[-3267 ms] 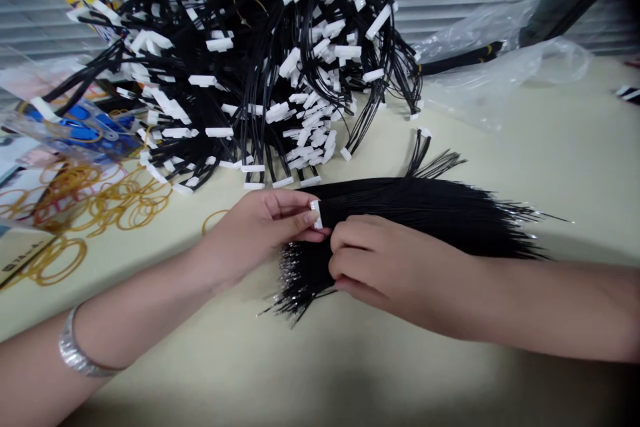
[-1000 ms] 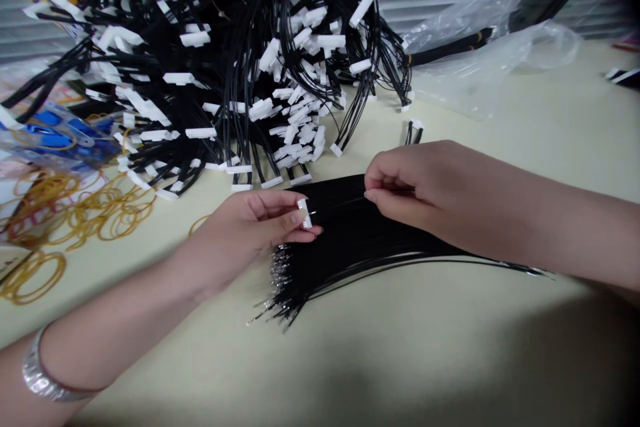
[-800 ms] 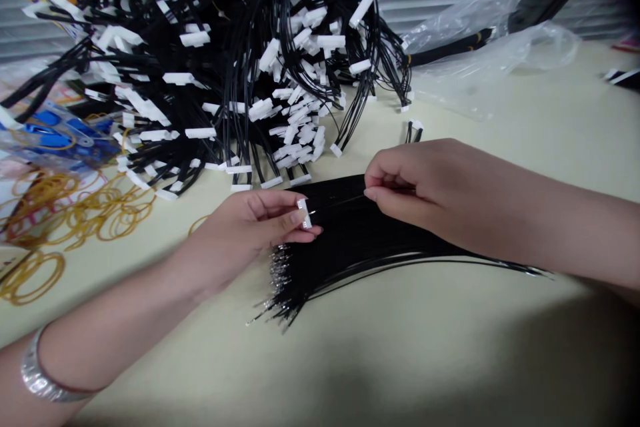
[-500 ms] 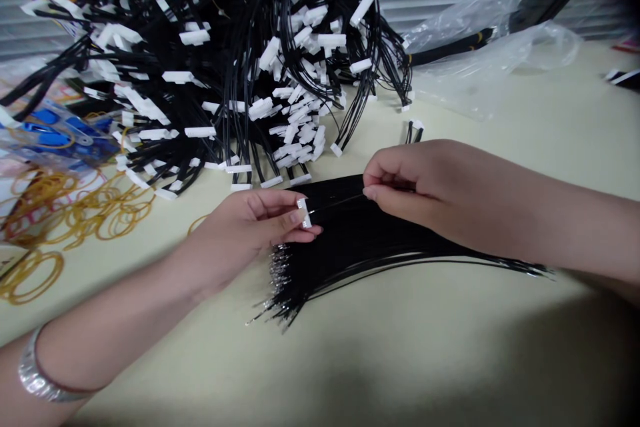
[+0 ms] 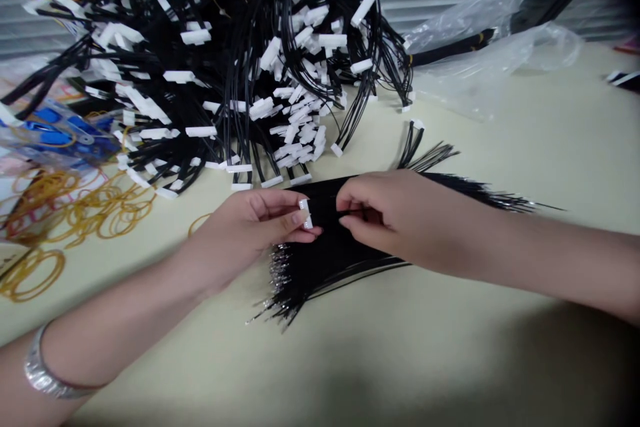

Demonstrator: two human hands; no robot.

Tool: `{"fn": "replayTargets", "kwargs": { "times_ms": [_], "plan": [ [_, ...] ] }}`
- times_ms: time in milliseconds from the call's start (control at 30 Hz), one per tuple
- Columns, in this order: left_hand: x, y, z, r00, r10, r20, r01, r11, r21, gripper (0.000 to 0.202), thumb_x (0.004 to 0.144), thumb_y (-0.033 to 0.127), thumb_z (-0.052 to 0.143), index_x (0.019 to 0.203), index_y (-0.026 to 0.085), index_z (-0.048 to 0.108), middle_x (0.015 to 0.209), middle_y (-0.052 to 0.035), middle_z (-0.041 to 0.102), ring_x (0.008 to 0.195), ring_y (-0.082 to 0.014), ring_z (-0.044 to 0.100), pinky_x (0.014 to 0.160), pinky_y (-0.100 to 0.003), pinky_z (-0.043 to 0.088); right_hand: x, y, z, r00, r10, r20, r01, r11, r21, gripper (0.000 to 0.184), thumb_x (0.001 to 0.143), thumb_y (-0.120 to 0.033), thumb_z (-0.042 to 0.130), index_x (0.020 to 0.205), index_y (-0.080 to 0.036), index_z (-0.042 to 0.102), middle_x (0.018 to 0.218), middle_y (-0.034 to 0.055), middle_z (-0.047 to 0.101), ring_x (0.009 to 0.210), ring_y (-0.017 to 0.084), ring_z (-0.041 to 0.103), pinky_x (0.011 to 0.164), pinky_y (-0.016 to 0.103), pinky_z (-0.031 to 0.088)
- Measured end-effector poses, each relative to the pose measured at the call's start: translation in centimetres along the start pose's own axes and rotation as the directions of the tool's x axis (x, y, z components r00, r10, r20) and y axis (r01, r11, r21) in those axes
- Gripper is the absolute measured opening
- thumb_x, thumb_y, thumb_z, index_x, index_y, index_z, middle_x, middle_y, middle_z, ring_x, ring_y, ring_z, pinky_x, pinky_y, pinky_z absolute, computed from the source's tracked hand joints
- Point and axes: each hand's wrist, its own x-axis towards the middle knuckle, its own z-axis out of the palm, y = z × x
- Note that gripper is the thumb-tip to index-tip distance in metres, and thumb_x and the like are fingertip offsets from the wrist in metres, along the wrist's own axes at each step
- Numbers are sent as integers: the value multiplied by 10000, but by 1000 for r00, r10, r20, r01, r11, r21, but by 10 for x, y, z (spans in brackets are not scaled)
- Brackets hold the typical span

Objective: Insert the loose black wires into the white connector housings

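My left hand pinches a small white connector housing between thumb and fingers, above the left part of a flat bundle of black wires. Shiny metal terminals tip the bundle's left ends. Just right of the housing is my right hand, low over the same wires with its fingers curled inward. Whatever lies in those fingers is lost against the black bundle. Behind the right hand, more wire ends fan out to the right.
A large heap of black cables with white connectors fills the back left. Yellow rubber bands lie at the left, by a clear bag with blue parts. Clear plastic film and a short connector cable are behind the right hand.
My right hand has moved left and toward me, closer to the housing. The thin wire seen stretched between the hands no longer shows. My left hand has stayed nearly still.
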Motion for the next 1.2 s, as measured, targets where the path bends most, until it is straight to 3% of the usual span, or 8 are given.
{"fn": "replayTargets", "kwargs": {
  "times_ms": [267, 400, 467, 633, 733, 867, 1033, 1200],
  "plan": [
    [0, 2, 2, 1000, 1, 8, -2, 999, 35, 147, 770, 197, 635, 890, 113, 648, 848, -44, 678, 742, -80, 658, 690, -100, 546, 10, 1, 16, 983, -162, -83, 162, 987, -6, 192, 863, -171, 427, 789, -115, 595, 733, 19, 552, 636, 74, 452, 599, 199, 323],
    [-1, 2, 1, 1000, 8, 24, -8, 1000, 12, 163, 773, 206, 629, 905, 112, 643, 856, -45, 676, 749, -81, 655, 716, -123, 549, 3, -9, 9, 933, -308, -184, 256, 931, -258, 194, 868, -170, 442, 826, -95, 615, 821, 80, 568, 804, 159, 497, 716, 280, 373],
    [-1, 2, 0, 999, 9, 32, -9, 1000, -3, 170, 763, 208, 637, 901, 109, 638, 863, -47, 673, 753, -87, 655, 722, -136, 550, -5, -17, 7, 905, -370, -212, 303, 908, -290, 186, 867, -208, 473, 837, -111, 629, 858, 87, 565, 838, 171, 498, 742, 295, 385],
    [0, 0, 0, 999, 10, 42, -10, 1000, -5, 152, 756, 219, 644, 864, 113, 632, 839, -33, 668, 744, -75, 648, 732, -132, 543, -17, -23, 25, 881, -473, -5, 471, 878, -92, 188, 854, -165, 486, 781, -143, 658, 798, 54, 568, 751, 124, 496, 693, 249, 405],
    [0, -1, -1, 999, 7, 41, -7, 1000, -15, 151, 756, 226, 647, 866, 124, 632, 815, -24, 668, 742, -73, 649, 737, -128, 542, -15, -18, 38, 860, -510, 32, 511, 857, -70, 191, 857, -154, 478, 820, -143, 665, 805, 60, 576, 771, 127, 490, 720, 259, 406],
    [1, -2, -1, 999, 4, 35, -3, 1000, -28, 143, 755, 218, 645, 857, 118, 630, 802, -26, 664, 744, -80, 650, 742, -139, 545, -15, -17, 40, 881, -470, 64, 472, 881, -32, 197, 846, -109, 464, 827, -146, 656, 815, 57, 573, 775, 121, 491, 731, 261, 406],
    [0, 0, -2, 999, -21, 38, 21, 1000, -12, 169, 749, 233, 654, 874, 121, 642, 870, -39, 667, 795, -96, 648, 780, -169, 543, -19, -24, 21, 964, -256, 78, 254, 967, 27, 220, 886, -164, 404, 790, -169, 601, 870, 37, 569, 771, 99, 512, 719, 236, 413],
    [2, 1, -2, 999, -14, 40, 16, 999, -50, 208, 701, 252, 709, 869, 138, 665, 847, -30, 676, 769, -105, 655, 734, -162, 555, -13, -13, -5, 995, 16, 95, -15, 1000, -7, 154, 850, -227, 414, 751, -179, 522, 639, -26, 541, 484, 63, 434, 432, 198, 301]
  ]
}}
